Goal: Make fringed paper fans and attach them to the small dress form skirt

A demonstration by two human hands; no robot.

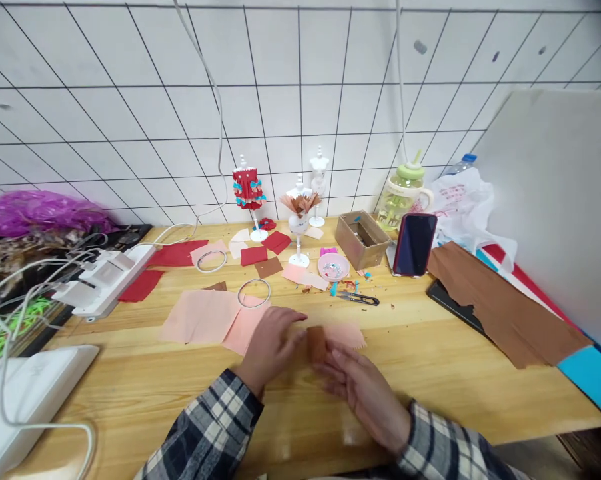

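My right hand (363,387) holds a small brown piece of what looks like crepe paper (316,345) between thumb and fingers, upright just above the table. To its left, my left hand (273,343) has its fingers stretched out and its thumb close to the brown piece; I cannot tell whether they touch. A pale pink piece (347,335) lies behind my right hand. Larger pink sheets (205,317) lie left of my left hand, with a metal ring (254,305) resting on one. Farther back, a white miniature dress form (299,230) bears brown pleated pieces.
A red-trimmed dress form (247,190), a bare one (318,173), a cardboard box (375,252), a pink dish (325,275) and thread snips (363,299) stand or lie behind. A propped phone (414,245) and brown sheets (520,313) are right; a power strip (110,283) is left.
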